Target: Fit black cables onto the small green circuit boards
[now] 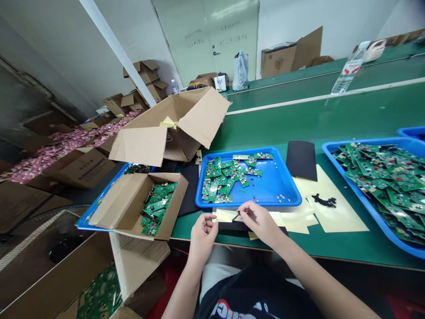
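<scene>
My right hand (260,223) pinches a thin black strip (235,217) between thumb and fingers, over a pale yellow sheet (224,215) at the table's front edge. Just left of it, my left hand (203,234) has its fingers curled in with the thumb close to them; whatever is between them is too small to make out. Beneath the pale sheet lies a black sheet (229,226). Right behind both hands stands a blue tray (272,186), with green circuit boards (215,179) piled on its left side and a few loose bits on its floor.
An open carton (175,208) of circuit boards stands left; a larger flapped box (199,119) is behind it. On the right are a heaped blue tray (375,208), yellow sheets (341,217) with black strips (323,200), and a black sheet (301,160). A water bottle (350,71) stands farther back.
</scene>
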The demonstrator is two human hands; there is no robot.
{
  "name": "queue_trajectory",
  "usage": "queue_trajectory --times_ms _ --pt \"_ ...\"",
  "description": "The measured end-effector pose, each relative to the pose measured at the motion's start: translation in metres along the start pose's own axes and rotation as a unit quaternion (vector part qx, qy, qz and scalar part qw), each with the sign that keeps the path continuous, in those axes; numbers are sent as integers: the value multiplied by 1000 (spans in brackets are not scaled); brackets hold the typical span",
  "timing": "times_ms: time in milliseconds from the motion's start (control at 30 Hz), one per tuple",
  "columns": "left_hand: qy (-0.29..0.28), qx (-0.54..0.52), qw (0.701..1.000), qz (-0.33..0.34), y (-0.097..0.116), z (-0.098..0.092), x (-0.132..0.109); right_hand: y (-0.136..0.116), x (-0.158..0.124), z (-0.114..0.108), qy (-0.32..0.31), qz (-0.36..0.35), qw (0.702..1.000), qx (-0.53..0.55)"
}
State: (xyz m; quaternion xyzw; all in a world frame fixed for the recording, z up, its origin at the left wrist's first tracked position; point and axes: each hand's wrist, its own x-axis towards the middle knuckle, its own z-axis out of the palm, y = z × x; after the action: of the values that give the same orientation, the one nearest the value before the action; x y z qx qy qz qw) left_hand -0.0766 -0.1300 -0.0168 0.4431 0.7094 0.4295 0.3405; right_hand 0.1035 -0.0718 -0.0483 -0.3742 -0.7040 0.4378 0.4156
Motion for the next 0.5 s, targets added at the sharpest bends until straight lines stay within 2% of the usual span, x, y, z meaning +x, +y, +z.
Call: queue_trajectory --times_ms 167,233,300,333,400,500 --pt "43 115 991 58 5 -17 1 14 -14 -20 64 90 988 103" --pt "66 147 983 90 10 -16 -2 16 -17 -21 77 112 983 127" --pt "65 191 969 145 13 -6 -7 15 -18 -19 83 123 979 142" --pt "43 230 953 193 12 1 -9 14 -18 -18 86 126 977 148" --pt "-41 291 912 285 6 17 -14 13 -17 -17 93 129 975 156" --pt "-117 353 871 320 -8 38 -17 13 -20 -27 113 130 972 159"
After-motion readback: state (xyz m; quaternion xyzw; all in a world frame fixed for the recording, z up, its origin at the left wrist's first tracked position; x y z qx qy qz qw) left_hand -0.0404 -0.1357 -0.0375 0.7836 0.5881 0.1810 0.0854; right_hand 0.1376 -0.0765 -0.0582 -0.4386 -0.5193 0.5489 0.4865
